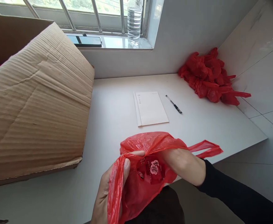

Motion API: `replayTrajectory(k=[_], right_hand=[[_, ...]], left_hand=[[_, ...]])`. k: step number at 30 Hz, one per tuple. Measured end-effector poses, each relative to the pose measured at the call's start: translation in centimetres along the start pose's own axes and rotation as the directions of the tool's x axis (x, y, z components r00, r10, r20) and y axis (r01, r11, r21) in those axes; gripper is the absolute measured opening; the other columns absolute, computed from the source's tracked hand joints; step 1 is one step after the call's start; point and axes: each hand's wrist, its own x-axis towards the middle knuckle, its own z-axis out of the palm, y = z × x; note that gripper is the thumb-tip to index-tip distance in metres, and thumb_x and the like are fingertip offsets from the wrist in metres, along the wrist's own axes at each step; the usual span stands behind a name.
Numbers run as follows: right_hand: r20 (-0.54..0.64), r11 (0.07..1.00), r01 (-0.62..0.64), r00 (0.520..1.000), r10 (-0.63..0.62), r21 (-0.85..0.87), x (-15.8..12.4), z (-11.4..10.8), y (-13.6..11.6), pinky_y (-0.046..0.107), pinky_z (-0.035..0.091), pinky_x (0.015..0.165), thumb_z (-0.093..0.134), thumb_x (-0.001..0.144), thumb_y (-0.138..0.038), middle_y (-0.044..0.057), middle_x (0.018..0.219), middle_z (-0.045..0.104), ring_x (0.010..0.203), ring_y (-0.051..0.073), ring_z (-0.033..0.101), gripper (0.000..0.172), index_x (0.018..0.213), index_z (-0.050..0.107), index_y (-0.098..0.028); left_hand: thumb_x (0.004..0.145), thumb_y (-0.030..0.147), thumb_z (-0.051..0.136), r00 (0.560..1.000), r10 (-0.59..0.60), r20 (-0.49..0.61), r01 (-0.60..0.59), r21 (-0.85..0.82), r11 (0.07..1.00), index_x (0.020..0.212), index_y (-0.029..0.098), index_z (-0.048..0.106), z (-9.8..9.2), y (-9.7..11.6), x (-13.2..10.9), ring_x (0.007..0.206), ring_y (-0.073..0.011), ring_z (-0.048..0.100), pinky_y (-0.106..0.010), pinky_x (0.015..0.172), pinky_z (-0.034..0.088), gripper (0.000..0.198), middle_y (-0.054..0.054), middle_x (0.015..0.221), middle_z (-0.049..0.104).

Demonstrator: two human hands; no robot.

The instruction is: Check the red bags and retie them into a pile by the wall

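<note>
A thin red plastic bag (141, 199) hangs at the table's near edge, its mouth spread wide. My left hand (108, 186) pinches the bag's rim on the left, thumb over the folded plastic. From the right, my right hand (177, 158) reaches into the bag up to the wrist; its fingers are hidden by the plastic, so what they touch does not show. Inside the bag lie dark red printed packets (154, 169) with white lettering, right beside my right hand. One bag handle (206, 147) sticks out over my right wrist.
A large cardboard box (40, 105) stands at the left with something red inside. On the white table (113, 105) lie a notebook (151, 107) and a pen (173, 104). Knotted red bags (208, 76) are heaped in the corner. The windowsill holds a phone (87, 41) and a water bottle (134, 25).
</note>
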Motion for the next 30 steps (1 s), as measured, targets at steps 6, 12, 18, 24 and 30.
replayTrajectory(k=[6, 12, 18, 24, 30], right_hand=[[0.202, 0.986, 0.147, 0.966, -0.160, 0.081, 0.6, -3.3, -2.0, 0.041, 0.037, 0.124, 0.030, 0.106, -0.011, 0.013, 0.154, 0.050, 0.146, 0.020, 0.043, 0.059, 0.163, 0.014, -0.019], [0.311, 0.985, 0.050, 0.945, -0.100, 0.163, 1.7, -2.7, -2.4, 0.038, 0.038, 0.123, 0.033, 0.106, -0.014, 0.013, 0.154, 0.051, 0.146, 0.018, 0.042, 0.047, 0.153, 0.038, -0.014], [0.240, 0.985, 0.169, 0.955, -0.175, 0.046, 0.9, -3.3, -2.8, 0.036, 0.049, 0.114, 0.032, 0.103, -0.008, 0.013, 0.143, 0.062, 0.135, 0.019, 0.056, 0.054, 0.156, 0.035, -0.016], [0.041, 0.944, 0.127, 0.992, -0.120, -0.306, -0.7, -4.1, -3.3, 0.039, 0.050, 0.114, 0.029, 0.101, -0.004, 0.012, 0.148, 0.058, 0.132, 0.022, 0.060, 0.071, 0.164, 0.001, -0.018], [0.007, 0.868, 0.144, 0.987, -0.160, -0.476, -0.4, -2.3, -1.9, 0.040, 0.060, 0.103, 0.033, 0.102, -0.007, 0.018, 0.141, 0.063, 0.125, 0.027, 0.065, 0.065, 0.163, 0.009, -0.008]], left_hand=[[0.084, 0.044, 0.074, 0.997, -0.058, -0.052, 0.055, -0.060, 0.997, 0.124, 0.027, 0.074, 0.3, 0.4, -0.3, 0.120, -0.0306, 0.066, -0.026, 0.082, 0.061, 0.043, -0.004, 0.126, 0.073], [0.082, 0.047, 0.076, 0.997, -0.031, -0.068, 0.028, -0.048, 0.998, 0.123, 0.026, 0.075, 0.5, 0.2, -0.3, 0.119, -0.0307, 0.066, -0.025, 0.081, 0.061, 0.046, -0.005, 0.127, 0.073], [0.085, 0.053, 0.072, 0.997, -0.030, -0.078, 0.027, -0.045, 0.999, 0.122, 0.025, 0.075, 0.2, -0.1, -0.2, 0.110, -0.0294, 0.071, -0.026, 0.079, 0.061, 0.047, -0.006, 0.122, 0.075], [0.086, 0.056, 0.069, 0.996, 0.040, -0.077, -0.039, 0.016, 0.999, 0.129, 0.024, 0.071, -0.3, -0.9, 0.1, 0.097, -0.0295, 0.075, -0.029, 0.071, 0.063, 0.053, -0.009, 0.116, 0.077], [0.084, 0.053, 0.073, 0.998, 0.021, -0.062, -0.021, 0.009, 1.000, 0.125, 0.024, 0.075, 0.3, -0.3, -0.1, 0.112, -0.0312, 0.071, -0.029, 0.082, 0.062, 0.050, -0.008, 0.121, 0.075]])
